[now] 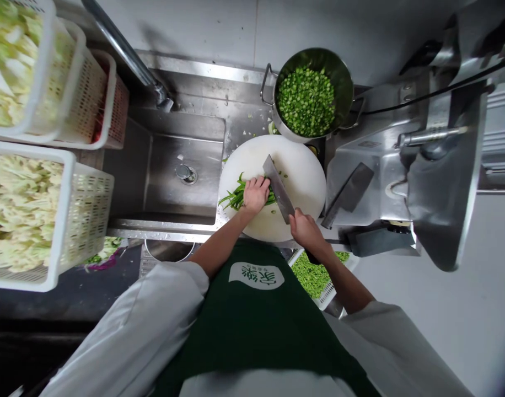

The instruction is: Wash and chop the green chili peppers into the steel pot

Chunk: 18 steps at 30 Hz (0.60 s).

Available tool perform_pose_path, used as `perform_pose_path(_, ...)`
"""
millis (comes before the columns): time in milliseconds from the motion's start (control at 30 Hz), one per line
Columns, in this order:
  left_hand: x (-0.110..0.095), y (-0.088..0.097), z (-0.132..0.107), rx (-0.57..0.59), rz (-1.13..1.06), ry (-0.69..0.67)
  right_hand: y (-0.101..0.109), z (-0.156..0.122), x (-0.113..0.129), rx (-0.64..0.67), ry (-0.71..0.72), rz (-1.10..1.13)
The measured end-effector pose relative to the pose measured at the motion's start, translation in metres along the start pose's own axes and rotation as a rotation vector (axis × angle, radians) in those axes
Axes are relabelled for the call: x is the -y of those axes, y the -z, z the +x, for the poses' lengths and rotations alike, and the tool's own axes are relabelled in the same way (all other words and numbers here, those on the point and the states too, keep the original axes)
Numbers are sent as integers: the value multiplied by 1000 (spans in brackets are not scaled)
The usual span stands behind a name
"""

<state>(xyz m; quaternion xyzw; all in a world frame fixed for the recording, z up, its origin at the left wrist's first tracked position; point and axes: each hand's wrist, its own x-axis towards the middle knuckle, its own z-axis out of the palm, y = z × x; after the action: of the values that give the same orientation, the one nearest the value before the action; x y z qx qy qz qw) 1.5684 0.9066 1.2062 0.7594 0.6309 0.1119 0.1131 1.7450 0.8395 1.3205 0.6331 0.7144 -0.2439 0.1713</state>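
Observation:
A round white cutting board (306, 176) lies at the counter's front, right of the sink. My left hand (256, 194) presses down on a bunch of long green chili peppers (236, 197), fingers curled over them. In my right hand (307, 230) is the handle of a cleaver (280, 190). Its broad blade stands at a slant beside my left fingertips, where the bunch ends. A few small cut green pieces (284, 175) are scattered on the board around the blade. The pepper ends under my left palm are hidden.
Behind the board stands a metal pot (291, 129) of chopped green pieces. A second cleaver (352, 190) lies right, near a large slicing machine (445, 176). Left are a sink (173, 198), a faucet (153, 82) and white vegetable baskets (66, 209). Below sits a basket of chopped greens (314, 278).

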Motion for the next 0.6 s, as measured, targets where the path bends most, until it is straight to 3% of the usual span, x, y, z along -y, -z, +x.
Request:
perform_pose_path(233, 1, 0, 4, 9, -18, 20, -24, 43, 28, -55, 2, 55)
perform_pose_path(367, 3, 19, 7, -29, -59, 68, -28, 53, 35, -85, -12, 83)
perform_pose_path(500, 9, 41, -10, -112, -67, 7, -27, 46, 34, -84, -11, 118)
perform_pose_path(600, 10, 35, -32, -90, -2, 26, -28, 44, 36, -101, 3, 129)
